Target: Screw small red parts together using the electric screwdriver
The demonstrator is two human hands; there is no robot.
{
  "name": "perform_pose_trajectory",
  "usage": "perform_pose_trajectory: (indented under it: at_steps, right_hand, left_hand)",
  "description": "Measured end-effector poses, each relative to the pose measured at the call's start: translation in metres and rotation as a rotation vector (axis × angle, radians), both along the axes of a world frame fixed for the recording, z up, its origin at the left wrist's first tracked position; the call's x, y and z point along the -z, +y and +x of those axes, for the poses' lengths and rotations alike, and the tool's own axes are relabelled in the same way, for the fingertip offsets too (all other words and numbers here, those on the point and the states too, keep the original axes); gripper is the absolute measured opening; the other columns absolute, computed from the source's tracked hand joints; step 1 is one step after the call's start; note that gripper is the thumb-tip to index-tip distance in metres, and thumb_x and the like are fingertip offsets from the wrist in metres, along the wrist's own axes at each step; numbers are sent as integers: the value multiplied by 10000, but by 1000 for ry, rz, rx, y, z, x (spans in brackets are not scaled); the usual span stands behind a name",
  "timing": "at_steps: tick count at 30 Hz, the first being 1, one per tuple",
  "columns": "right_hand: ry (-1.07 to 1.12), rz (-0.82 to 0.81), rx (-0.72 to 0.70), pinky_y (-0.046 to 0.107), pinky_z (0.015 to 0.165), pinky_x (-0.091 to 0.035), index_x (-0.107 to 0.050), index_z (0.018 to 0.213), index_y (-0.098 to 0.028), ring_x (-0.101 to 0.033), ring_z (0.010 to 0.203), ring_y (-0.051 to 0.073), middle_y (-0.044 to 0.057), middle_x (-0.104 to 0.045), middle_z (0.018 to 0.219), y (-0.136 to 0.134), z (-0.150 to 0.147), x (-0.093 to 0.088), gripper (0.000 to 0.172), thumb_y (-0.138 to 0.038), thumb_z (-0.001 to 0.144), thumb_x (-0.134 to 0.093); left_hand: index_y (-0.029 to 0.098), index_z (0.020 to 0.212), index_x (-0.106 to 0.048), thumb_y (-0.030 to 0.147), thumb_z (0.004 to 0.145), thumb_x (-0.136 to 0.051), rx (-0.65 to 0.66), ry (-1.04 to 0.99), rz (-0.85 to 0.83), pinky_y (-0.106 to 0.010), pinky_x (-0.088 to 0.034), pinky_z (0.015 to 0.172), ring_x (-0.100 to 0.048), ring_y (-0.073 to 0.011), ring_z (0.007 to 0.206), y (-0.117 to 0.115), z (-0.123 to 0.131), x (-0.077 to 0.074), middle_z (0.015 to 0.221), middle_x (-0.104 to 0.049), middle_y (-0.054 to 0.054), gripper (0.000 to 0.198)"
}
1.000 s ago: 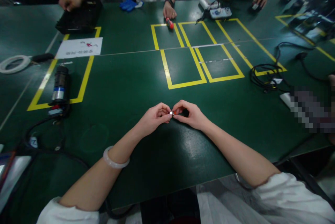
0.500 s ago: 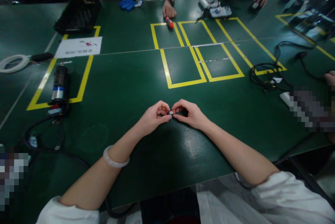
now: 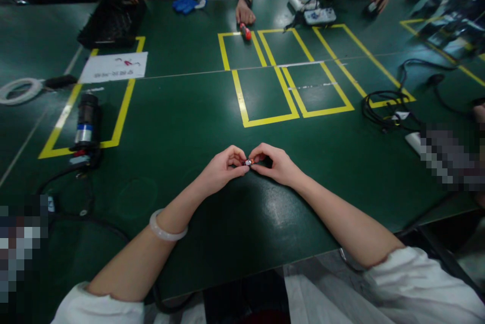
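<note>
A tiny part in white, orange and dark colours (image 3: 248,162) is pinched between my two hands, just above the near side of the green table (image 3: 197,111). It is too small for me to make out its kind. My left hand (image 3: 224,168) grips its left end with thumb and fingertips. On the orange right end, my right hand (image 3: 276,163) closes in a similar pinch. Both hands nearly meet at the part, and the fingers cover much of it.
Yellow tape (image 3: 271,123) marks rectangles on the table. At left are a black cylindrical tool (image 3: 87,114) with a cable, a paper sheet (image 3: 113,67) and a black tray (image 3: 100,36). Across the table, one co-worker's hand (image 3: 245,12) touches a red-handled tool (image 3: 245,33). Coiled cable (image 3: 382,104) lies right.
My hands and the small part stay nearly still. Across the table, a co-worker's hand over the black tray has shifted slightly.
</note>
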State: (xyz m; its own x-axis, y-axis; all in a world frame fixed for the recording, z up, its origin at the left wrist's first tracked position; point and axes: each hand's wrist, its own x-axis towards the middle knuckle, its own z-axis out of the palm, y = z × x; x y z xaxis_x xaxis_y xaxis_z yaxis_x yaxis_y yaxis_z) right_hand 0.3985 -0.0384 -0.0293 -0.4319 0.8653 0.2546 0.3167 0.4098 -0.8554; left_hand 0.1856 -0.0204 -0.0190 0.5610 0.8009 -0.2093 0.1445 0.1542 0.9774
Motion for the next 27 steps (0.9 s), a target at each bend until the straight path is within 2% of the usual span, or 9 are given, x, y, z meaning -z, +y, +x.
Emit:
perform_pose_trajectory:
  at_steps: [10, 12, 15, 18, 21, 24, 25, 27]
  right_hand:
    - [30, -44, 2, 293, 747, -498, -623, 973, -186, -619, 800, 146, 34, -650, 929, 2, 1, 0, 127, -202, 852, -660]
    - [46, -78, 18, 291, 738, -496, -619, 978, -187, -619, 778, 142, 28, -661, 909, 3, 1, 2, 140, -200, 845, -661]
    - [61, -120, 17, 289, 744, -496, -619, 977, -182, -628, 768, 138, 30, -687, 914, 3, 2, 3, 147, -205, 839, -664]
    - [43, -120, 13, 281, 749, -485, -623, 967, -174, -632, 766, 133, 28, -689, 907, 3, 2, 1, 142, -198, 833, -664]
    - [30, -125, 14, 274, 744, -475, -618, 966, -173, -630, 762, 130, 20, -684, 888, 3, 2, -1, 144, -192, 830, -663]
    - [29, -123, 8, 273, 734, -467, -616, 963, -171, -626, 750, 129, 16, -681, 866, 3, 1, -1, 139, -193, 833, -661]
    - [30, -119, 3, 273, 729, -464, -618, 961, -169, -624, 744, 129, 16, -679, 858, 3, 1, -1, 137, -195, 834, -661]
    - [35, -118, -5, 272, 720, -459, -620, 960, -166, -621, 738, 130, 17, -675, 854, 3, 2, 0, 135, -196, 834, -660]
  left_hand:
    - [150, 993, -546, 353, 798, -734, 26, 18, -28, -284, -524, 739, -629, -138, 805, 2, -2, -1, 914, -632, -40, 338]
    - [151, 1056, -560, 401, 826, -696, 34, 56, -40, -305, -538, 764, -638, -156, 848, 5, -7, -7, 964, -641, -60, 366]
    - [155, 1181, -573, 437, 864, -645, 11, 169, 15, -340, -530, 869, -647, -190, 969, 15, -26, -26, 1097, -659, -99, 430]
    - [163, 1284, -556, 443, 906, -591, -126, 320, 169, -361, -478, 994, -612, -212, 1102, 28, -65, -47, 1205, -651, -106, 472]
    - [157, 1390, -467, 448, 954, -508, -293, 619, 374, -391, -397, 1097, -531, -224, 1246, 43, -126, -57, 1385, -564, -107, 526]
    - [84, 1395, -444, 452, 883, -577, -478, 1295, 537, -479, -331, 1136, -435, -313, 1342, 56, -197, -51, 1467, -483, -171, 644]
    - [69, 1404, -418, 498, 871, -570, -514, 1464, 558, -498, -326, 1133, -405, -338, 1365, 60, -220, -47, 1498, -438, -196, 701]
    - [45, 1360, -423, 635, 817, -567, -519, 1657, 462, -481, -412, 1054, -452, -363, 1306, 63, -256, -41, 1467, -450, -228, 815]
